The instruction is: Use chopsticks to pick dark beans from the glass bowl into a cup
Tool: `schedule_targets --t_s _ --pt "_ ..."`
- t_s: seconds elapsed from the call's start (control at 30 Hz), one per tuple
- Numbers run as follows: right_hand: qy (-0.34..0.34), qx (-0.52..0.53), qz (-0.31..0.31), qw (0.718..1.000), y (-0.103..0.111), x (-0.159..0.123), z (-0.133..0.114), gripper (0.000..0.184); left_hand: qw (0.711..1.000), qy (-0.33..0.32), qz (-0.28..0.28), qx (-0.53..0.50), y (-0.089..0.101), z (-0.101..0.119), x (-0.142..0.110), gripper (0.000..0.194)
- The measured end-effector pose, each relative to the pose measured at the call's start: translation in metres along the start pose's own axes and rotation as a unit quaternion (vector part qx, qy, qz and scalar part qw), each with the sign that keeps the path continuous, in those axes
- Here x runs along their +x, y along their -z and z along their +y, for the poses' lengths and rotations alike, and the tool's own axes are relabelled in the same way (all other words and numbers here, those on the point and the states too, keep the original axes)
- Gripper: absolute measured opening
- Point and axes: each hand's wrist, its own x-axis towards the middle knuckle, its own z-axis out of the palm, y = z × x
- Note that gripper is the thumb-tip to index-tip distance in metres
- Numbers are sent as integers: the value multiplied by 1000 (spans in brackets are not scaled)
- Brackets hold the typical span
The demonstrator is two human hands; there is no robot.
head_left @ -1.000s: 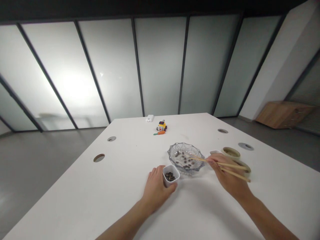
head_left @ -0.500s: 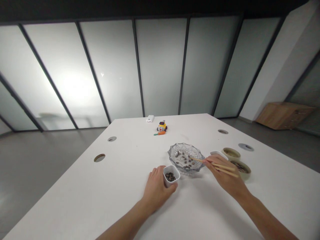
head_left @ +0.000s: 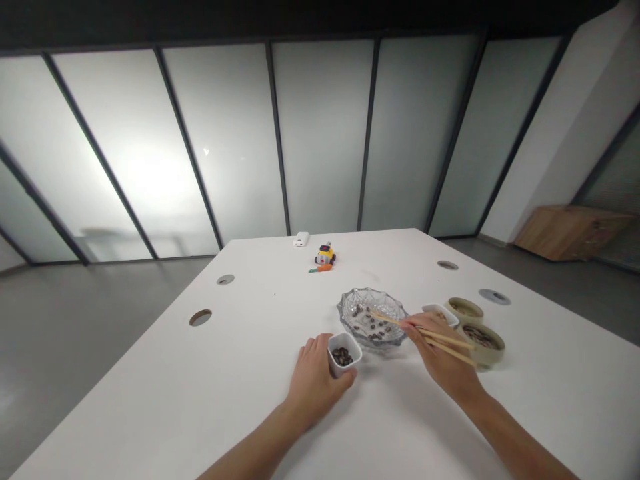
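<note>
My left hand [head_left: 316, 380] is wrapped round a small white square cup [head_left: 356, 349], which holds a pile of dark, striped seeds [head_left: 343, 357]. Just beyond it stands a clear cut-glass bowl [head_left: 345, 313] with several of the same dark seeds scattered over its bottom. Between the fingers of my right hand [head_left: 443, 353] is a pair of wooden chopsticks [head_left: 453, 341]. Their tips reach over the near right rim into the glass bowl, among the seeds. Whether a seed is pinched between the tips is too small to tell.
Right of my right hand are a beige bowl [head_left: 493, 357] of seeds, another beige bowl [head_left: 467, 302] and a partly hidden white dish [head_left: 453, 319]. Farther back on the white table [head_left: 240, 387] lie a toy carrot [head_left: 323, 269], a yellow toy vehicle [head_left: 325, 254] and a white box-shaped device [head_left: 301, 239].
My right hand has shifted left, carrying the chopstick tips left within the glass bowl. More of the bowls on the right now shows. My left hand keeps its hold on the cup.
</note>
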Motion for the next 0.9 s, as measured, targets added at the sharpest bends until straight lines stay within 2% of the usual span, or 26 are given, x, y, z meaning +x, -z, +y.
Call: schedule_targets --t_s 0.17,0.33,0.43,0.6,0.77,0.9 --pt "-9 48 -22 999 -13 2 -6 42 1000 -3 -5 7 2 2 0 36" --pt "-15 99 -75 992 -27 21 -6 45 1000 0 -8 -4 6 6 -1 36" --pt "-27 106 -61 992 -30 25 0 44 1000 -1 -8 -3 6 6 0 35" --pt "-18 80 -58 995 -23 12 9 37 1000 -1 -10 -6 3 3 2 37" --pt "-8 42 -25 999 -18 7 10 37 1000 4 -9 1 1 3 4 37" --pt "1 76 -10 997 -22 5 11 29 1000 1 -11 4 -1 3 4 36"
